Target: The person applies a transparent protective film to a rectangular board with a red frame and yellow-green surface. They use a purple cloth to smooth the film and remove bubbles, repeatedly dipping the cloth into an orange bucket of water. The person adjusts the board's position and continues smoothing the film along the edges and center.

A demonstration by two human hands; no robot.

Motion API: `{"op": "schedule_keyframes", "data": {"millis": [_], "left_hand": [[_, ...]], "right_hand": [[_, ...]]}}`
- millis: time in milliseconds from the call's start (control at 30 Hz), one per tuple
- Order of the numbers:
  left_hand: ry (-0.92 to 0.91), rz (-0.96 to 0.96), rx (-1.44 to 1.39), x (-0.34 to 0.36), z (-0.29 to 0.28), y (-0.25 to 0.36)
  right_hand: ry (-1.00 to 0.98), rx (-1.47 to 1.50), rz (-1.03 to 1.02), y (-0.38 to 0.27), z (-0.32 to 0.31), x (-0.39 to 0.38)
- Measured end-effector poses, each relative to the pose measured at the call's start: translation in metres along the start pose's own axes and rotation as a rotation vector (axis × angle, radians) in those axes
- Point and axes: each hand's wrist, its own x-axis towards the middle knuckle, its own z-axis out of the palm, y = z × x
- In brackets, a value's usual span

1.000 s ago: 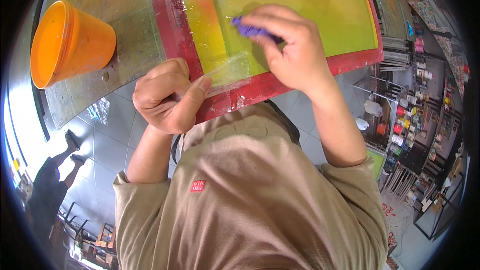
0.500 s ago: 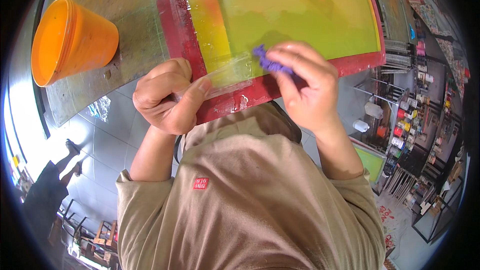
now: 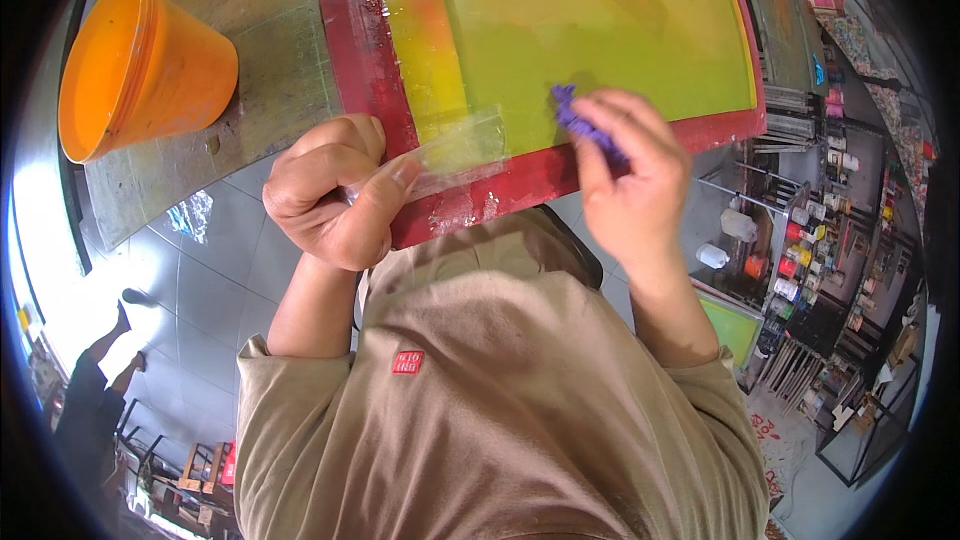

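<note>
My left hand (image 3: 335, 190) is closed, its thumb pressing a strip of clear tape (image 3: 465, 152) against the curled fingers. The strip's free end stretches right across the near corner of a screen printing frame (image 3: 545, 180), whose border is red. Within that border lies yellow-green mesh (image 3: 600, 40), with a glossy yellow and orange band along its left side. A crumpled purple cloth (image 3: 588, 128) is pinched in my right hand (image 3: 645, 165), just over the near part of the mesh and apart from the strip.
An orange bucket (image 3: 190, 70) stands on the stained worktable (image 3: 265, 30) left of the frame. Shelves with several bottles and jars (image 3: 800, 250) are at the right. A person (image 3: 90, 400) is on the tiled floor at the far left, near wooden stools (image 3: 205, 470).
My right hand has moved right with the purple cloth, away from the strip's end. My left hand has stayed almost in place. The person at the far left has shifted slightly.
</note>
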Motion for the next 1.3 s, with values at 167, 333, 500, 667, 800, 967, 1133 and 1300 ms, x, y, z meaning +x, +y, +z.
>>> {"op": "schedule_keyframes", "data": {"millis": [167,333,500,667,800,967,1133,1300], "left_hand": [[0.037,-0.020,-0.027,-0.002,0.001,-0.001],[0.095,-0.040,-0.086,-0.004,0.000,-0.002],[0.124,-0.056,-0.126,-0.005,0.003,-0.002],[0.109,-0.058,-0.143,-0.004,0.000,-0.004],[0.108,-0.074,-0.189,-0.003,-0.002,-0.005],[0.130,-0.112,-0.227,-0.001,0.000,-0.002],[0.192,-0.132,-0.263,-0.004,-0.005,-0.002],[0.210,-0.128,-0.279,-0.002,0.001,-0.001]], "right_hand": [[-0.267,0.157,-0.100,-0.021,-0.001,-0.010],[0.102,-0.085,0.011,0.020,-0.023,-0.001],[0.289,-0.399,0.271,0.097,-0.073,0.009],[0.271,-0.426,0.260,0.096,-0.067,-0.002],[0.176,-0.293,0.151,0.051,-0.041,-0.001],[0.047,-0.160,0.010,0.007,-0.013,-0.006],[-0.136,0.047,-0.083,-0.023,0.009,-0.011],[-0.049,0.153,-0.077,-0.017,0.008,-0.004]]}}
